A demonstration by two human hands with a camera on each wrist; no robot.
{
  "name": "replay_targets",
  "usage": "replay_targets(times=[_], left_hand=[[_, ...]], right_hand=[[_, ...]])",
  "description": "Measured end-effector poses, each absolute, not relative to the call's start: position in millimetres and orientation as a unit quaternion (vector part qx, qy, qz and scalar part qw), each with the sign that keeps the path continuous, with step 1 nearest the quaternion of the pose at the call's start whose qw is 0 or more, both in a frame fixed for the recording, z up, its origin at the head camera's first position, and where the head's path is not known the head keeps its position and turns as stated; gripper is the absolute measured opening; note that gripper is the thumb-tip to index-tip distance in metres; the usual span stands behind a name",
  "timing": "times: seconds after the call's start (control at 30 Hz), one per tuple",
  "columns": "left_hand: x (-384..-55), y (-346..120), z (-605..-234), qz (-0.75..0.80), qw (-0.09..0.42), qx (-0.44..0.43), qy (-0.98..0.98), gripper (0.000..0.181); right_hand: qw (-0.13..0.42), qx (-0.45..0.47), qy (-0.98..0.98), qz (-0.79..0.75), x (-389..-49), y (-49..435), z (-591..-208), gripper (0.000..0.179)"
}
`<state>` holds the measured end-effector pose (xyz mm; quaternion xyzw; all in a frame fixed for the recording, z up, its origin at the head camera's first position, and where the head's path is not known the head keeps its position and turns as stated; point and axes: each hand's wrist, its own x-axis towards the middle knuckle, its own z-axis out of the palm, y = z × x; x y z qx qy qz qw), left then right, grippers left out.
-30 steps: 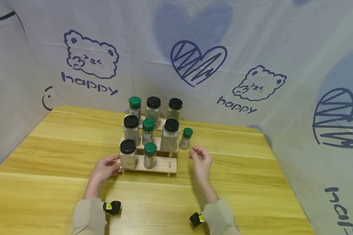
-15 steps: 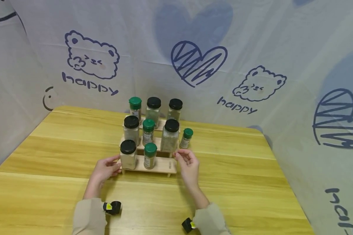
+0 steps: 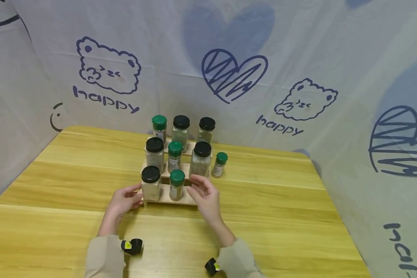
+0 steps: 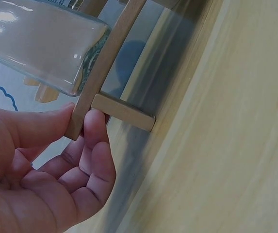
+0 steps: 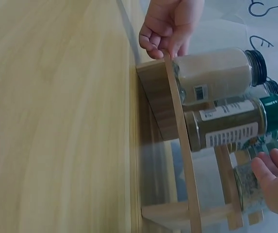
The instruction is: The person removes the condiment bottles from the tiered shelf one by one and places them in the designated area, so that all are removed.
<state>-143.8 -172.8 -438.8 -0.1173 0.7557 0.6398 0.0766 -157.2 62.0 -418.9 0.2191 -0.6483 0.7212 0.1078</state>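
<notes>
A three-step wooden spice rack (image 3: 187, 199) bears several spice jars, some with black caps and some with green. My left hand (image 3: 121, 201) pinches the left end of its lowest step; in the left wrist view the thumb lies above the plank (image 4: 110, 58) and curled fingers lie below. Beside that grip stands a square black-capped jar (image 3: 151, 188) of pale powder. My right hand (image 3: 208, 200) hovers over the right part of the lowest step, holding nothing, fingers loosely bent. Its fingertips are just right of a green-capped spice jar (image 3: 176, 188), seen broadside in the right wrist view.
A small green-capped jar (image 3: 219, 165) stands on the wooden table (image 3: 281, 208) right of the rack. A larger black-capped jar (image 3: 200, 158) is on the middle step, behind my right fingers. A printed cloth (image 3: 180, 46) hangs behind the table.
My right hand has moved left, from beside the small jar on the table to the lowest step near the green-capped jar. My left hand and the jars have stayed put.
</notes>
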Motion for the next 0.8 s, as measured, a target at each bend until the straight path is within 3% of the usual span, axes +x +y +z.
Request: replay_targets(times=[0.47,0.8], left_hand=[[-144,-172,-437,0.648,0.077,-0.116,0.749,0.043],[-144,-173,-438,0.641,0.080,-0.112,0.755,0.042]], right_hand=[[0.074,0.235,-0.657,0.712,-153,43,-395,0.038],[0.087,0.236,-0.673,0.695,-152,41,-391,0.033]])
